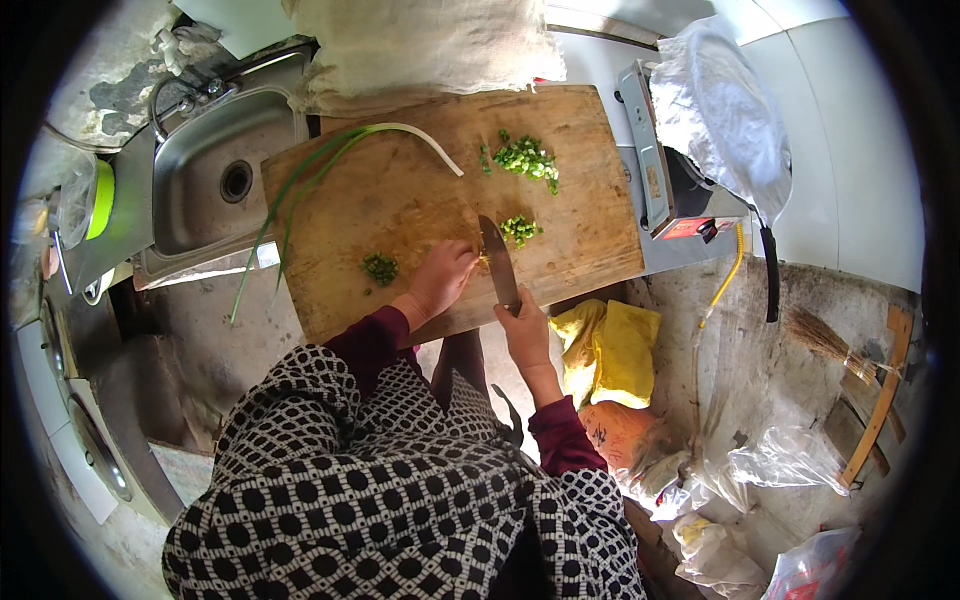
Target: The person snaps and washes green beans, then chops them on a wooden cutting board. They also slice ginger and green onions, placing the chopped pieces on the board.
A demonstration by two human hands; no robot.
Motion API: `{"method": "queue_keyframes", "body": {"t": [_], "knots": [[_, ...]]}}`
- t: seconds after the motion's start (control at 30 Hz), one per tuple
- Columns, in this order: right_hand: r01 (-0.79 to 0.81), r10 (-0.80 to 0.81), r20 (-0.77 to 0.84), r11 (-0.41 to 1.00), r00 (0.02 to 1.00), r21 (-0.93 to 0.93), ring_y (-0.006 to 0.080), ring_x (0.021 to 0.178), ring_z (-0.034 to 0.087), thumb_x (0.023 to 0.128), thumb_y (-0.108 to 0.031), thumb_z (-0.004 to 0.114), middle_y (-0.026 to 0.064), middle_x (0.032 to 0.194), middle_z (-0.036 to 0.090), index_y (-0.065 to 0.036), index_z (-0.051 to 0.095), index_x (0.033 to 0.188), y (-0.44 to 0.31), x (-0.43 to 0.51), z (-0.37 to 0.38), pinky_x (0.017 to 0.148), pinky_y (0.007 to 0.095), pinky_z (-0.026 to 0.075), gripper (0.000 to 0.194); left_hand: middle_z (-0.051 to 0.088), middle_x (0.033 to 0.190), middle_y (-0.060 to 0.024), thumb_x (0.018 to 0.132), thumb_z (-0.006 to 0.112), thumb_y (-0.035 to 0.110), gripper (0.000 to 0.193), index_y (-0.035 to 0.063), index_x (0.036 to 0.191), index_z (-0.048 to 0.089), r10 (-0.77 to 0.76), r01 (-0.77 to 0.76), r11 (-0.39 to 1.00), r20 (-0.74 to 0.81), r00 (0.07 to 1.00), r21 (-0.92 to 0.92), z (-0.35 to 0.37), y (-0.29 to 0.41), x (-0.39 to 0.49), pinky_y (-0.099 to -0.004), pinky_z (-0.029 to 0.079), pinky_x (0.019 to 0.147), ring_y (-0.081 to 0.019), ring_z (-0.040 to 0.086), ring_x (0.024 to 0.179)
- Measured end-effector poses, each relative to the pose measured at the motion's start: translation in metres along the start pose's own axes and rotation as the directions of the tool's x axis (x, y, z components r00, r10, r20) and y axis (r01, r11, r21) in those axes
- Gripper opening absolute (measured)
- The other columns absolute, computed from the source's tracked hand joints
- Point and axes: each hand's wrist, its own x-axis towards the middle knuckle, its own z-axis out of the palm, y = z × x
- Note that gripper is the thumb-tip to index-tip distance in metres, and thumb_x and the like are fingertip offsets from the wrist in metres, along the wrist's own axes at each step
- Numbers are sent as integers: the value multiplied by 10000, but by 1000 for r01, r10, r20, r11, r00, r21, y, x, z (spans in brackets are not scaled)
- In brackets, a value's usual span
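Observation:
My right hand [523, 328] grips the handle of a kitchen knife [501, 262], whose blade points away from me over a wooden cutting board [585, 217]. Just left of the blade, my left hand [446, 276] is curled on the board, its fingertips at small yellowish pieces; what lies under the fingers is hidden. Chopped green onion sits in separate piles: a large one [527, 159] at the upper right, a small one [519, 229] right of the blade, and a darker one [380, 268] left of my left hand. A long green onion [360, 133] curves across the board's upper left, its leaves hanging over the edge.
A steel sink [225, 165] with a faucet [156, 112] adjoins the board at left. A gas stove [660, 165] stands at right, with a covered pan whose black handle [769, 276] juts out. A light cloth [427, 45] lies behind the board. Yellow bags [611, 352] sit below its right edge.

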Motion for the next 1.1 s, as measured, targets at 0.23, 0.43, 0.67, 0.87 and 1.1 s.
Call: {"method": "queue_keyframes", "body": {"t": [0.23,0.43,0.67,0.87,1.1], "knots": [[5,-7,-13,986,1000,-169,208,644,546,827,-193,672,129,720,577,-21,593,1026,-6,3,-3,626,334,449,274,595,896,-121,766,657,19,142,41,899,611,-27,27,1000,33,999,0,-6,0,-7,-415,472,682,-339,566,819],[28,-30,-31,998,999,-55,242,649,564,820,-203,679,141,713,586,-9,579,1015,0,2,1,629,357,453,293,583,879,-111,785,640,67,92,41,870,617,-7,5,999,51,999,31,-11,8,-10,-420,470,674,-322,553,792],[69,-63,61,994,996,-90,223,660,566,824,-209,676,119,711,592,-14,584,1047,-4,-1,-5,634,353,450,310,572,876,-116,781,635,48,102,26,871,594,-15,16,1000,34,999,-8,-14,10,-16,-422,463,701,-330,546,813],[-14,3,43,964,999,264,104,499,466,843,-134,680,5,653,539,-38,595,1013,11,12,0,471,257,384,213,578,1120,-164,794,608,50,359,13,1150,573,-70,67,996,55,996,51,-14,18,-11,-406,483,841,-346,564,1009],[-242,140,203,695,969,677,58,421,404,861,-110,673,-35,602,463,-38,543,975,-14,2,-25,395,223,339,187,334,1490,-172,881,475,97,565,-31,1418,353,-19,-93,902,254,967,422,7,33,0,-457,300,1108,-285,353,1371]]}}
